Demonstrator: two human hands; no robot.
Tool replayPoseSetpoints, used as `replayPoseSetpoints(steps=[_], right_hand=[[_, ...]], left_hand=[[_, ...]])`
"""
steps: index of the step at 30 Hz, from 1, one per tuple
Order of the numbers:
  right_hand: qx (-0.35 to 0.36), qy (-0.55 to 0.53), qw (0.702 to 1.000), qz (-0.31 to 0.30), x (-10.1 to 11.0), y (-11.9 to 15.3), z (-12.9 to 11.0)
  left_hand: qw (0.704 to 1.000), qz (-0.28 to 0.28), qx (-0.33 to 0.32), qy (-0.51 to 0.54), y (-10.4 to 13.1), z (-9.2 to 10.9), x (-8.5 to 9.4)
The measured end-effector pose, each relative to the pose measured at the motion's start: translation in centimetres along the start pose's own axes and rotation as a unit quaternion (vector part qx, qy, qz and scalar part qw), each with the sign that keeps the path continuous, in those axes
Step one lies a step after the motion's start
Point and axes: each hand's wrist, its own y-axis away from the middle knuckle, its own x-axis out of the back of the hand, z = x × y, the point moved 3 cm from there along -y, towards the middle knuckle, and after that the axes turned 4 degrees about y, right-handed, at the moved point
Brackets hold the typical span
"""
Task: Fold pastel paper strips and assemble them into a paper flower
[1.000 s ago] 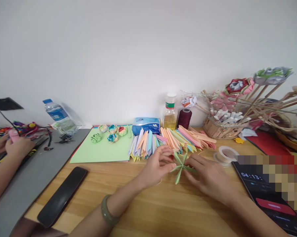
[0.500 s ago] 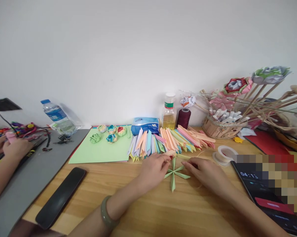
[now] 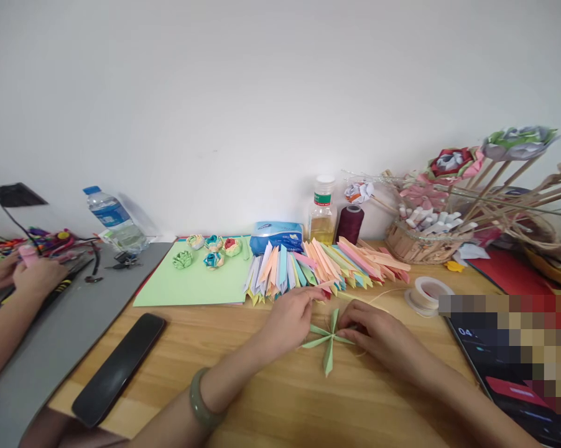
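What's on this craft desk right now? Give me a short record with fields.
Left hand: touching the green paper star, fingers by the strips
Right hand: on the star's right side
Star: lies on the table, between both hands
Behind it: fan of coloured paper strips
Left: black phone, green sheet with paper roses
Right: tape roll, basket
Far left: another person's hands
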Motion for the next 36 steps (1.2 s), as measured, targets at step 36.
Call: replayPoseSetpoints(steps=[36], right_hand=[[0.152, -0.036, 0.932, 0.327, 1.9, 1.5, -2.8]], left_hand=[[0.938, 0.141, 0.024, 0.317, 1.0, 1.3, -2.2]])
